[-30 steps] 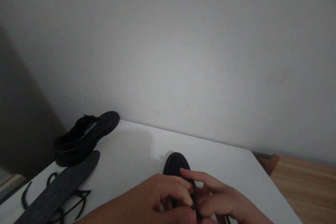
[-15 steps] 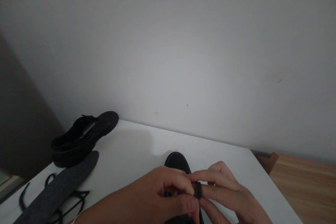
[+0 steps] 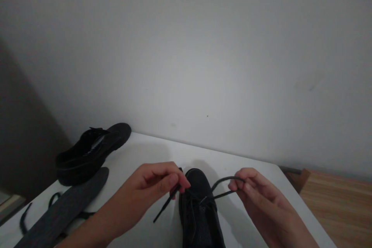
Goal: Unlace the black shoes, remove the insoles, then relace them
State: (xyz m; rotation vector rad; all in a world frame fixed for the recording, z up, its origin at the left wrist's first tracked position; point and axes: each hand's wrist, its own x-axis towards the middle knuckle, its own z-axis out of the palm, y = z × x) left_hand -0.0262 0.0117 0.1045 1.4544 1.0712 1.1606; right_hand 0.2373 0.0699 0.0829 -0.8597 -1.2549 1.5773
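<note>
A black shoe (image 3: 200, 221) lies on the white table with its toe toward the wall, its lower end cut off by the frame edge. Over its left side, my left hand (image 3: 159, 186) is closed on one dark shoelace, whose loose end (image 3: 162, 210) hangs down below the fingers. My right hand (image 3: 255, 197), right of the shoe, pinches a loop of shoelace (image 3: 225, 179) that runs back to the lacing. Both strands of that loop meet at the shoe's front eyelets.
Another black shoe (image 3: 81, 161) stands at the table's back left. In front of it lies a grey insole (image 3: 66, 205) over a loose black lace (image 3: 24, 217). A pale wall (image 3: 203, 66) rises behind the white table (image 3: 145, 147); wooden furniture (image 3: 337, 201) is at right.
My hands were together over the shoe, fingers around a dark bundle. They have moved apart, left and right, with lace stretched between the shoe and my right hand. The shoe's lacing is now visible.
</note>
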